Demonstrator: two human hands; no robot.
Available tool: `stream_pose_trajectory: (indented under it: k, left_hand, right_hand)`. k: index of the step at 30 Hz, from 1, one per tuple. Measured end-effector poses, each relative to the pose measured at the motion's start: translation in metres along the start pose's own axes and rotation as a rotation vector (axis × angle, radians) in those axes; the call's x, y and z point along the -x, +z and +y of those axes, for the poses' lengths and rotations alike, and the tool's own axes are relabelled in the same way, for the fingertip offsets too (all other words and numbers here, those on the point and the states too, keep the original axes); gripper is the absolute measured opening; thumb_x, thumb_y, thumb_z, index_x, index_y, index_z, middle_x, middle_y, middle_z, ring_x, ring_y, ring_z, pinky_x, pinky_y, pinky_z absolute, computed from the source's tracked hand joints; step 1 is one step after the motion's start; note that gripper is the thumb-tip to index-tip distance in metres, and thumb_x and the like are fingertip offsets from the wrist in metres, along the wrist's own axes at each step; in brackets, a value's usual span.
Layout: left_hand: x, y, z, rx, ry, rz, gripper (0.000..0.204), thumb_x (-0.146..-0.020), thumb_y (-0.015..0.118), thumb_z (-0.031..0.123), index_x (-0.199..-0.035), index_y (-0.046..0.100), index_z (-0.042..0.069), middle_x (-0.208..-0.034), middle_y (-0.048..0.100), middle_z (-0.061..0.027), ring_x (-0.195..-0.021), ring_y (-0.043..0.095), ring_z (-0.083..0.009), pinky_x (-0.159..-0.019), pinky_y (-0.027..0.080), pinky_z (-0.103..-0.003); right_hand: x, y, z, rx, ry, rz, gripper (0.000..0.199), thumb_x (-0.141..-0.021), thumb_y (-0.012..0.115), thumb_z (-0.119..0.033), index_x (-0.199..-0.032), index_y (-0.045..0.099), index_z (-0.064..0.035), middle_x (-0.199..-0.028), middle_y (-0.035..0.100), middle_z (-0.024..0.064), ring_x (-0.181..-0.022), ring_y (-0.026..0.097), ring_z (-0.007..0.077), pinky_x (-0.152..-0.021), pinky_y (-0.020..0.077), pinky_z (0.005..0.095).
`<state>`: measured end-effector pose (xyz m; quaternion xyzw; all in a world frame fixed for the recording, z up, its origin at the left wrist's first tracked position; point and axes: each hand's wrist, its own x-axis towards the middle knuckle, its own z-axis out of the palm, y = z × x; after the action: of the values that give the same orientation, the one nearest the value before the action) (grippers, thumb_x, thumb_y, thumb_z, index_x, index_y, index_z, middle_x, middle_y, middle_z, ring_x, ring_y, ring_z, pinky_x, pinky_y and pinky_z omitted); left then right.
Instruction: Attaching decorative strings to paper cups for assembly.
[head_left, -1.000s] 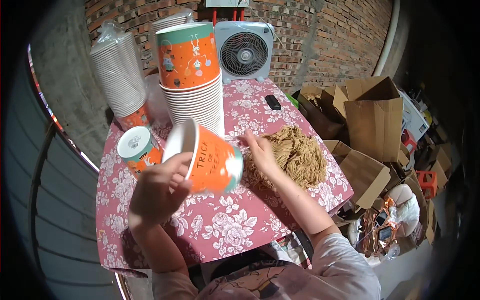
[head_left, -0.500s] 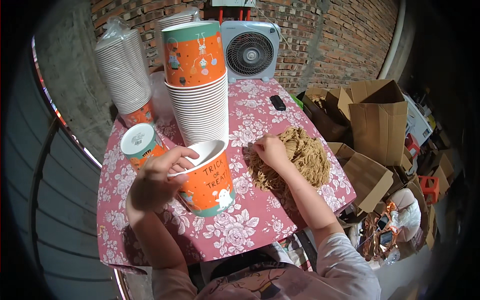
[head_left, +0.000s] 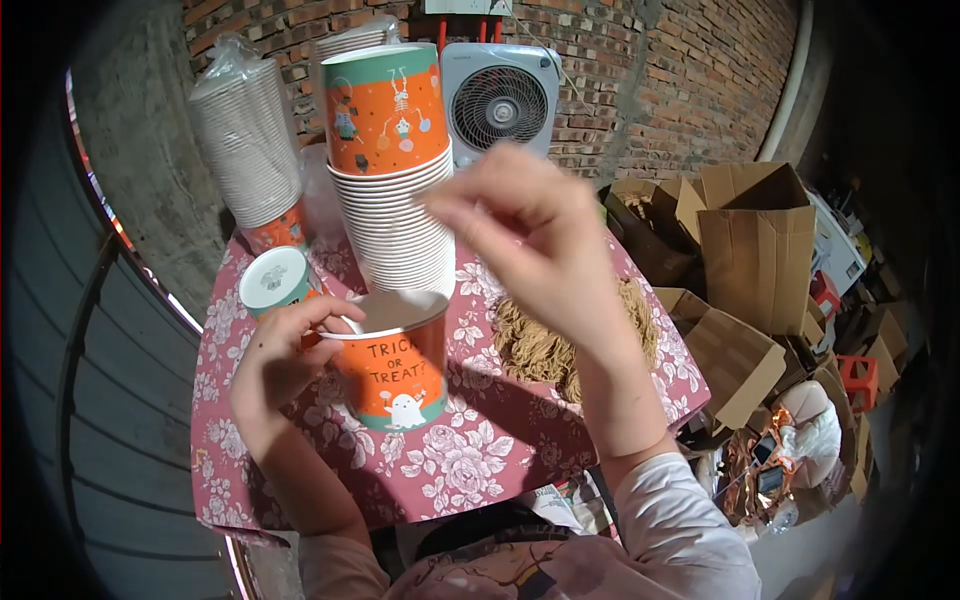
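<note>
Where the left grip (head_left: pixel 282 350) holds, the tub (head_left: pixel 392 378) extends rightward.

The pale, short-sleeved shirt (head_left: pixel 600 578) bears a dark-lined print (head_left: pixel 530 575).

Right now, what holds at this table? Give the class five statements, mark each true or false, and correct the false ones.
1. The left hand grips a tub by its rim. True.
2. The right hand rests on the table. False: it is raised above.
3. The fan stands right of the tall stack. True.
4. Tan strands lie left of the tub. False: to its right.
5. The tub is upside down. False: its open end faces up.
</note>
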<state>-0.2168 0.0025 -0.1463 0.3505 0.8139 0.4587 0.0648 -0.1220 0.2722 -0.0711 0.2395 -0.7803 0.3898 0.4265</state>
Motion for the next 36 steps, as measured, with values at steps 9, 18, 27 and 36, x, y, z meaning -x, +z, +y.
stream_pose_trajectory:
  k: [9, 18, 27, 36]
  left_hand:
    - [0.003, -0.014, -0.009, -0.253, -0.067, -0.053, 0.025, -0.08, 0.061, -0.013, -0.1, 0.068, -0.001, -0.085, 0.069, -0.0058, -0.075, 0.065, -0.011, -0.067, 0.051, -0.026]
    - [0.001, -0.009, 0.005, 0.113, -0.101, 0.172, 0.023, -0.081, 0.062, -0.011, -0.102, 0.064, -0.001, -0.083, 0.059, 0.0028, -0.077, 0.055, -0.0049, -0.072, 0.045, -0.022]
    - [-0.032, 0.039, 0.004, 0.057, 0.146, 0.209, 0.013, -0.094, 0.068, 0.004, -0.105, 0.073, -0.002, -0.102, 0.069, -0.0072, -0.094, 0.066, -0.0116, -0.084, 0.053, -0.027]
    - [-0.039, 0.061, 0.018, 0.639, 0.174, 0.244, 0.02, -0.101, 0.058, 0.002, -0.113, 0.072, -0.006, -0.139, 0.056, -0.0136, -0.121, 0.061, -0.0175, -0.105, 0.049, -0.031]
  right_hand:
    - [0.058, 0.024, 0.054, -0.087, 0.381, -0.121, 0.014, -0.089, 0.077, -0.017, -0.094, 0.081, -0.0044, -0.073, 0.072, 0.009, -0.059, 0.062, 0.012, -0.056, 0.0461, 0.0303]
    - [0.063, 0.015, 0.062, -0.248, 0.432, -0.124, 0.013, -0.091, 0.074, -0.011, -0.099, 0.079, -0.002, -0.07, 0.069, 0.0016, -0.062, 0.057, 0.004, -0.054, 0.042, 0.0225]
    - [0.069, 0.02, 0.043, -0.353, 0.503, -0.133, 0.011, -0.086, 0.077, -0.005, -0.095, 0.079, 0.0007, -0.072, 0.065, -0.0008, -0.06, 0.046, 0.0015, -0.054, 0.0378, 0.0228]
    - [0.071, 0.032, 0.028, 0.005, 0.1, -0.129, 0.013, -0.086, 0.078, -0.01, -0.098, 0.081, -0.0064, -0.079, 0.067, 0.0071, -0.064, 0.066, 0.0218, -0.059, 0.0533, 0.034]
